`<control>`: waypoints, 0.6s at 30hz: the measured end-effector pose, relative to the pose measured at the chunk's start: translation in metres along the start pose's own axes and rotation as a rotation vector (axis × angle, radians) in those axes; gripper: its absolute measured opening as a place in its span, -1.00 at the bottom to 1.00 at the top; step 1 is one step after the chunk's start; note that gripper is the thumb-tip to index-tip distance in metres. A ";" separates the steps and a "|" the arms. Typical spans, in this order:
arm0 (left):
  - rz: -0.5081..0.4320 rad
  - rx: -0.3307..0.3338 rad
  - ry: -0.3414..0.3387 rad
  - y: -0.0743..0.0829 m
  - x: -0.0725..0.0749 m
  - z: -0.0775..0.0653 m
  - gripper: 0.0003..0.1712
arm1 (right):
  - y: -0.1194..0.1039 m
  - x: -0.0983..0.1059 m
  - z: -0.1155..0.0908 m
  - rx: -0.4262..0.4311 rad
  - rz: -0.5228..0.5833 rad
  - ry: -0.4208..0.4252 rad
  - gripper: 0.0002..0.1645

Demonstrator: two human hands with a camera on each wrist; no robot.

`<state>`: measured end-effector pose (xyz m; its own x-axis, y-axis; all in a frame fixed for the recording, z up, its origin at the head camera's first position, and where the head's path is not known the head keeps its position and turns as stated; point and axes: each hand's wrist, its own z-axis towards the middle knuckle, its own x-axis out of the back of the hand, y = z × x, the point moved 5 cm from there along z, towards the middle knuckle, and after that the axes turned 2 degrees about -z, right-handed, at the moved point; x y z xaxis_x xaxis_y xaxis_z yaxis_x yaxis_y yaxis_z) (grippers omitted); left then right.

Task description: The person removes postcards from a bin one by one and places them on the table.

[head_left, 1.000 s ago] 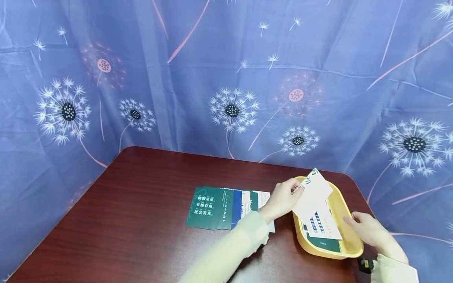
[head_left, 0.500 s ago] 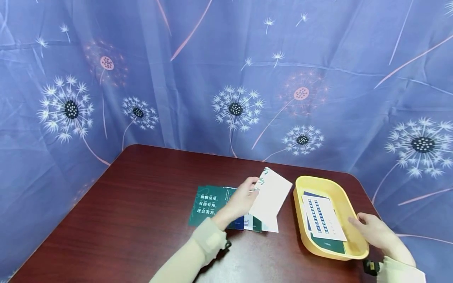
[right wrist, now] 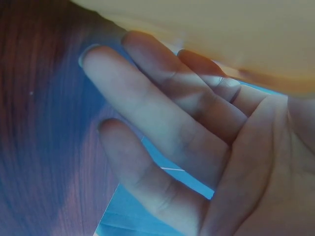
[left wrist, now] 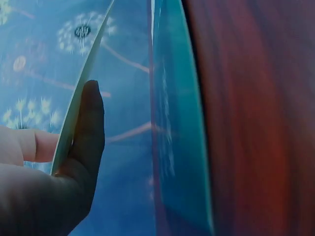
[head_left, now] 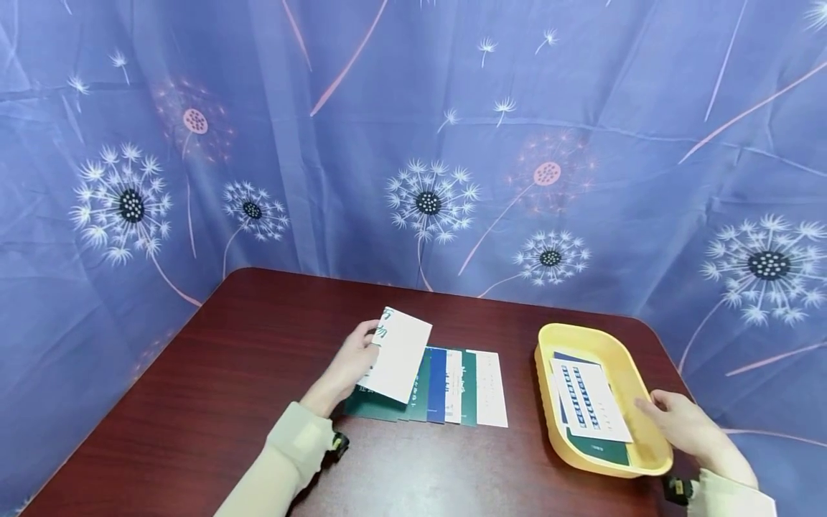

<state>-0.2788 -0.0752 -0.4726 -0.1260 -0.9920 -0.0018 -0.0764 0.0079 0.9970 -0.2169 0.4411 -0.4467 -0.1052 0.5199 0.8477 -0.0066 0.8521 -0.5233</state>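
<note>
My left hand (head_left: 349, 359) pinches a white card (head_left: 402, 355) with green lettering between thumb and fingers. It holds the card tilted above the left end of an overlapping row of cards. That row shows a dark green card (head_left: 377, 408), a blue card (head_left: 436, 384) and a white card (head_left: 491, 391) at its right end. In the left wrist view, the held card (left wrist: 81, 93) appears edge-on between thumb and finger. My right hand (head_left: 688, 424) grips the right rim of a yellow tray (head_left: 623, 380), thumb over the inside. From the right wrist, its fingers (right wrist: 152, 108) extend along the tray's outside.
Inside the tray lie a white card (head_left: 607, 409) with blue print, a green card (head_left: 597, 449) and a blue edge beneath them. All stands on a dark red-brown table (head_left: 278, 337). A blue dandelion curtain (head_left: 349, 179) hangs behind its far edge.
My left hand has carried the white card leftward from over the tray, across the row, to its left end. The right hand has stayed at the tray's rim.
</note>
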 end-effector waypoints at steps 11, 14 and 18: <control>0.052 0.108 0.101 -0.009 0.047 -0.022 -0.34 | -0.003 0.001 0.000 0.002 -0.030 0.004 -0.56; 0.068 0.118 0.098 -0.008 0.050 -0.026 -0.33 | -0.003 0.001 -0.001 -0.005 -0.029 0.002 -0.56; 0.118 0.120 0.084 -0.006 0.049 -0.029 -0.31 | -0.003 0.001 -0.001 -0.004 -0.049 0.000 -0.56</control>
<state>-0.2559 -0.1279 -0.4763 -0.0583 -0.9904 0.1257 -0.1837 0.1344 0.9737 -0.2163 0.4390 -0.4444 -0.1051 0.4774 0.8724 -0.0075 0.8768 -0.4807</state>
